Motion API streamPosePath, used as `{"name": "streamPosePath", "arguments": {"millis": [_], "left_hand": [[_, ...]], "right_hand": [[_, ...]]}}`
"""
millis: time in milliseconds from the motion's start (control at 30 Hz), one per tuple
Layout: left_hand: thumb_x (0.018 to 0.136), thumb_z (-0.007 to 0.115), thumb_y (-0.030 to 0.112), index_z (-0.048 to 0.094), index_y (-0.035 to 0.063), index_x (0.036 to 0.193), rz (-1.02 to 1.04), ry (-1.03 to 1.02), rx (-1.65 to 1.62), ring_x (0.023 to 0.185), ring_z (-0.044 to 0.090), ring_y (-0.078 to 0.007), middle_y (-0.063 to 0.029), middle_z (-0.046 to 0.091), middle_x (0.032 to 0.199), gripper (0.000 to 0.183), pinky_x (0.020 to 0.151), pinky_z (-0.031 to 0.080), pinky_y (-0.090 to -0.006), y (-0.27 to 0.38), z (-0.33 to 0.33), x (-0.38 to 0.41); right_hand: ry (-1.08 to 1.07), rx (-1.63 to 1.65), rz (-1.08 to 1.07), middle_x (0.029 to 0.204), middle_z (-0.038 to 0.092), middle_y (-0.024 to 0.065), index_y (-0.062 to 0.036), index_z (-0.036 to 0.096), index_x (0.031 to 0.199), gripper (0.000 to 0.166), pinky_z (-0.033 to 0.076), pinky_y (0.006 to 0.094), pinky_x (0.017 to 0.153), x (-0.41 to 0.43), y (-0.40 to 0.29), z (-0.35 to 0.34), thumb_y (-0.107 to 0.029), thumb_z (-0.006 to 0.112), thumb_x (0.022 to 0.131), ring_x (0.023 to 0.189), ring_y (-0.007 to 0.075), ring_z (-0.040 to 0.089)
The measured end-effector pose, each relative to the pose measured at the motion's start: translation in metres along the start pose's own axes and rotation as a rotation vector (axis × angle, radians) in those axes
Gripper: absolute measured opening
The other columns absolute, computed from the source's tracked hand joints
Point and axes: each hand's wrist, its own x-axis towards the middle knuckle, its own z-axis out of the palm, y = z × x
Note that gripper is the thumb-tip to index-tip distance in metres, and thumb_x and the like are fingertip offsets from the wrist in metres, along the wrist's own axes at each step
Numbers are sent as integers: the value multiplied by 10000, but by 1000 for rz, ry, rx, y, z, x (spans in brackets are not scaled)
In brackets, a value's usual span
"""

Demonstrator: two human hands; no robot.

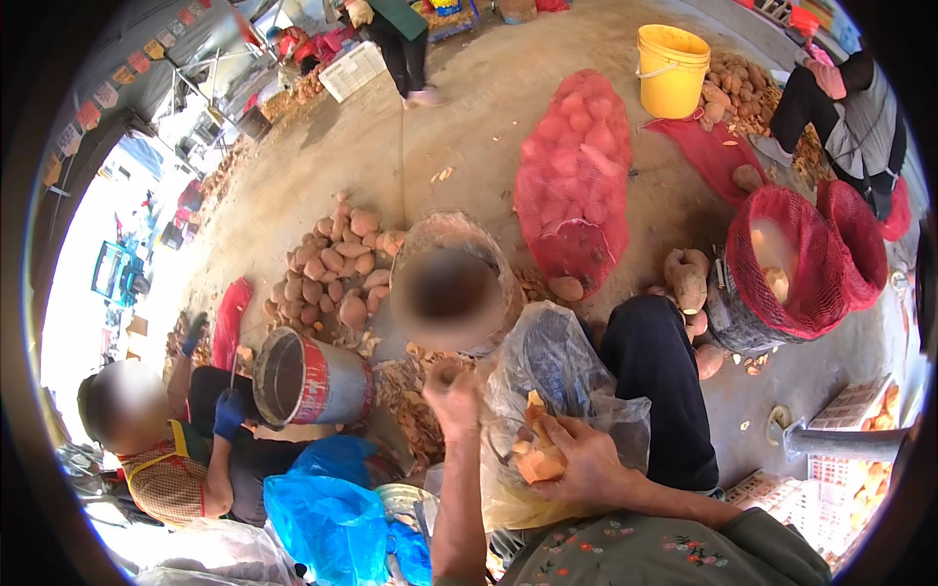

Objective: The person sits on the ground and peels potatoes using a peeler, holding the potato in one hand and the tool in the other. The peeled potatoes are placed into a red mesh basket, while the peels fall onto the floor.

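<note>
My right hand (586,458) holds a partly peeled sweet potato (541,458) with orange flesh showing, over clear plastic sheeting (546,351) on my lap. My left hand (452,392) is raised to its left with curled fingers; whether they hold a tool is too unclear to tell. Peelings (414,410) lie heaped on the floor beside it. Just beyond my hands stands a round, dirty container (432,231), its middle blurred. A pile of unpeeled sweet potatoes (330,264) lies on the floor to the left of that container.
A co-worker (165,469) with blue gloves sits at left by a metal bucket (315,377). A full red mesh sack (575,161) lies ahead. At right stand a mesh-lined bucket (769,322), a yellow bucket (673,77) and white crates (850,410). Blue plastic (326,520) lies near my left arm.
</note>
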Motion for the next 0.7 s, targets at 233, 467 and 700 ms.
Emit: {"name": "streamPosePath", "arguments": {"millis": [233,467,700], "left_hand": [[608,496,-48,436,45,665,-360,179,-233,397,428,-149,-45,460,560,125,377,353,-245,-35,-52,12],[625,494,-67,485,12,741,-135,-128,-304,434,307,-47,55,339,521,141,395,255,-214,80,-7,-27],[618,522,-38,483,-4,699,216,-147,340,500,341,-67,33,372,534,96,458,286,-258,53,-1,4]], "right_hand": [[45,-4,-60,1107,530,179,-2,402,1290,910,495,381,778,-6,3,5,-417,759,564,990,336,556],[-16,-37,-45,1099,539,196,45,411,1257,926,494,386,778,5,-10,0,-431,772,550,976,332,561],[-7,-79,-66,1084,545,207,43,455,1207,865,496,393,763,-1,-8,11,-415,770,544,967,336,563]]}}
